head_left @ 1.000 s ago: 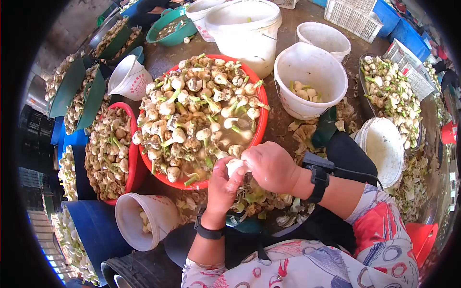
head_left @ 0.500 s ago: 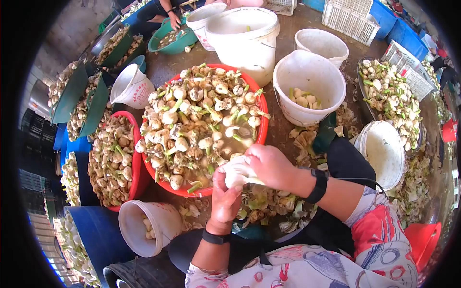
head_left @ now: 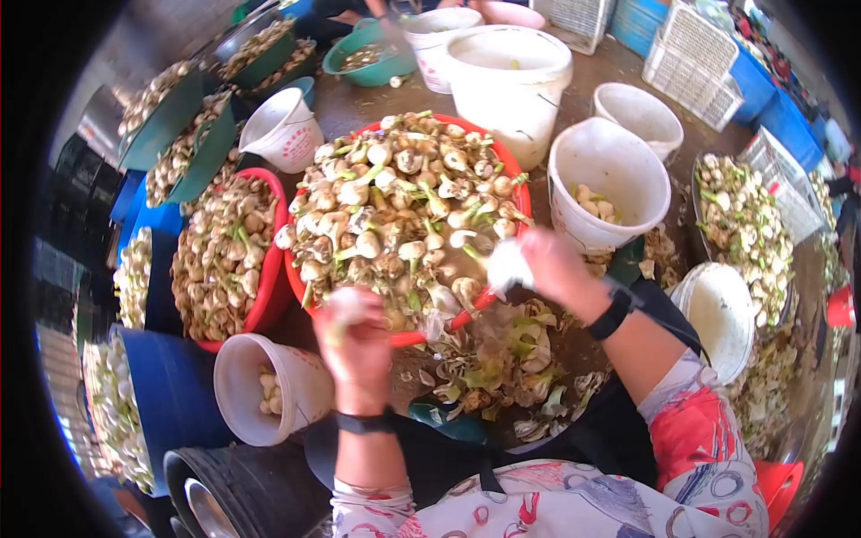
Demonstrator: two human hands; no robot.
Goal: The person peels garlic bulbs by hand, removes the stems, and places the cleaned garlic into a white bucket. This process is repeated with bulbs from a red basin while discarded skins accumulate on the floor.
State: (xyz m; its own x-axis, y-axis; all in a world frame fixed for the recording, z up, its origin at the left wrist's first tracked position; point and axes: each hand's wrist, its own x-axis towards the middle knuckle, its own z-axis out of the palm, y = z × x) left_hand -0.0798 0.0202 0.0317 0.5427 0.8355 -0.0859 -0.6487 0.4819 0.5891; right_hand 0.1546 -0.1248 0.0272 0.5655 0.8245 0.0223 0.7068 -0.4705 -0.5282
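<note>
Holding a white peeled bulb (head_left: 508, 265), the right hand (head_left: 552, 262) has its fingers clenched on it, just over the red basin (head_left: 408, 338) rim. Left hand (head_left: 357, 336) is blurred; can't tell whether it's grasping anything. Bulb is prob. light, firm, wet & slippery — best pinched round the middle.

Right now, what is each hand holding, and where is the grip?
The right hand pinches a white bulb at one side with its fingertips. The left hand is too blurred to tell.
</note>
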